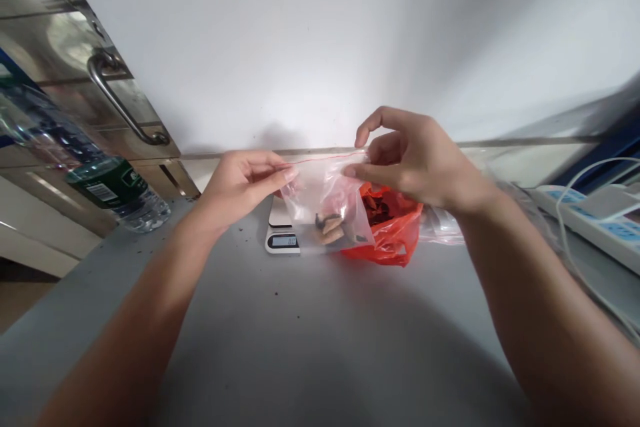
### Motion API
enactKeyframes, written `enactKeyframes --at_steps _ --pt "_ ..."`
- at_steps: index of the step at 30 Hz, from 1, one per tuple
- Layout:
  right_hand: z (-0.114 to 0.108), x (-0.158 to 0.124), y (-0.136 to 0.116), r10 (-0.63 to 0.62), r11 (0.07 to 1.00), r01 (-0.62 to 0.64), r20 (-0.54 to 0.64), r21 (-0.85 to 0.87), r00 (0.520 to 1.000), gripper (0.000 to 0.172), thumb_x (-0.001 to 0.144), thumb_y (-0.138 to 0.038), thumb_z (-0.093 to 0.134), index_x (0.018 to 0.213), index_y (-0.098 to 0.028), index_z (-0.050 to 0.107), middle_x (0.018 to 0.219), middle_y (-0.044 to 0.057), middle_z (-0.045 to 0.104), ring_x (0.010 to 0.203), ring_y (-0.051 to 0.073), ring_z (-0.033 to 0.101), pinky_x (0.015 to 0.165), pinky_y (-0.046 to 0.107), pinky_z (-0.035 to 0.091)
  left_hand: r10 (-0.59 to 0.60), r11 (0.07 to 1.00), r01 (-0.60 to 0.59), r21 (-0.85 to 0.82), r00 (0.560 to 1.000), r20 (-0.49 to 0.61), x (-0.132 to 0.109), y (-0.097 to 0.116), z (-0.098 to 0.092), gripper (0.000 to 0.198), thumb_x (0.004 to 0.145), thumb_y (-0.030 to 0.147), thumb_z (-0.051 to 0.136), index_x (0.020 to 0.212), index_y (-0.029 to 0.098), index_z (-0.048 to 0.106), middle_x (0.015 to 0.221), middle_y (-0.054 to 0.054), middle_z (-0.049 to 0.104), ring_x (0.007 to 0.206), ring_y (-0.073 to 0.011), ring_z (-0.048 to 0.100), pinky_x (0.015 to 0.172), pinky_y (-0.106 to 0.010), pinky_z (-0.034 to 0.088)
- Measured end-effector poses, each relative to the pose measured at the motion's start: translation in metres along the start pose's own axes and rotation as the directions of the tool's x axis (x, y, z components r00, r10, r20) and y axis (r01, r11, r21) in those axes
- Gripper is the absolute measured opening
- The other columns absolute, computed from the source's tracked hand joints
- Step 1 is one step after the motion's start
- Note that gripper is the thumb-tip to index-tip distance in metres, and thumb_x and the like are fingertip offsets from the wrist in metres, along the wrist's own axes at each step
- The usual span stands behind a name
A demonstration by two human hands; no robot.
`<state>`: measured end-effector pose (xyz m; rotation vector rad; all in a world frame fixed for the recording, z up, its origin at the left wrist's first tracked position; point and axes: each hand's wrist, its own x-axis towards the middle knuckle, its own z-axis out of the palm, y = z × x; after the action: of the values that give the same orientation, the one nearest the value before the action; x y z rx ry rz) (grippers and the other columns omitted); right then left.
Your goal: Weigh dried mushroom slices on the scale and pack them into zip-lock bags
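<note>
A clear zip bag (pixel 310 203) with a red seal line hangs between my two hands, with several brown dried pieces (pixel 332 228) in its bottom. My left hand (pixel 250 180) pinches the bag's upper left corner. At the upper right corner, my right hand (pixel 405 153) grips the bag between thumb and fingers, its index finger raised and curved. Partly hidden behind the bag stands a white digital scale (pixel 280 217) with a small lit display. Just to the right, a red plastic bag (pixel 400 237) lies open, showing dark dried pieces (pixel 377 207) inside.
A plastic bottle with a green label (pixel 107 183) stands at the left, near a metal door handle (pixel 123 103). On the right lie more clear bags (pixel 443 227), a white power strip (pixel 607 217) and a white cable (pixel 563 227). A white wall (pixel 300 47) rises behind the grey table (pixel 280 353).
</note>
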<state>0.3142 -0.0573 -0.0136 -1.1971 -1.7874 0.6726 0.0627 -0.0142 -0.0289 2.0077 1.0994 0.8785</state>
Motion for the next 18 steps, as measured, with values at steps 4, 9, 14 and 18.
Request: enactKeyframes --at_steps 4,9,14,18 --pt "-0.001 0.002 0.002 0.046 0.999 -0.044 0.101 -0.026 0.994 0.027 0.079 -0.044 0.083 0.085 -0.025 0.065 0.058 -0.004 0.056 0.055 0.014 0.049 0.051 0.031 0.040 0.010 1.000 -0.010 -0.016 1.000 -0.030 0.001 -0.002 0.000 0.036 0.083 0.054 0.073 0.099 0.022 0.079 0.094 -0.006 0.082 0.098 -0.0293 0.077 0.091 -0.043 0.060" --pt "-0.008 0.004 0.011 -0.012 0.999 0.006 0.174 0.037 0.985 0.038 0.082 -0.050 0.082 0.064 -0.021 0.064 0.064 0.002 0.060 0.057 0.013 0.048 0.052 0.031 0.038 0.044 0.993 -0.059 -0.104 0.990 -0.137 0.006 -0.009 -0.001 0.032 0.076 0.048 0.082 0.090 0.020 0.080 0.086 -0.006 0.082 0.087 -0.0259 0.078 0.081 -0.039 0.063" --pt "-0.006 0.004 0.017 -0.067 0.989 0.051 0.114 0.137 0.991 0.035 0.080 -0.032 0.083 0.059 -0.022 0.057 0.054 -0.004 0.048 0.051 0.009 0.043 0.045 0.027 0.030 0.058 0.977 -0.080 -0.198 0.991 -0.117 0.007 -0.012 -0.003 0.026 0.073 0.041 0.086 0.084 0.019 0.080 0.079 -0.006 0.081 0.080 -0.0240 0.079 0.075 -0.035 0.065" --pt "-0.007 0.005 0.020 -0.058 0.986 0.041 0.104 0.162 0.993 0.032 0.079 -0.029 0.080 0.058 -0.021 0.057 0.053 -0.005 0.046 0.049 0.008 0.040 0.044 0.027 0.029 0.102 0.977 -0.116 -0.177 0.991 -0.088 0.006 -0.011 -0.003 0.022 0.078 0.039 0.083 0.083 0.018 0.079 0.080 -0.006 0.081 0.081 -0.0230 0.079 0.077 -0.035 0.065"
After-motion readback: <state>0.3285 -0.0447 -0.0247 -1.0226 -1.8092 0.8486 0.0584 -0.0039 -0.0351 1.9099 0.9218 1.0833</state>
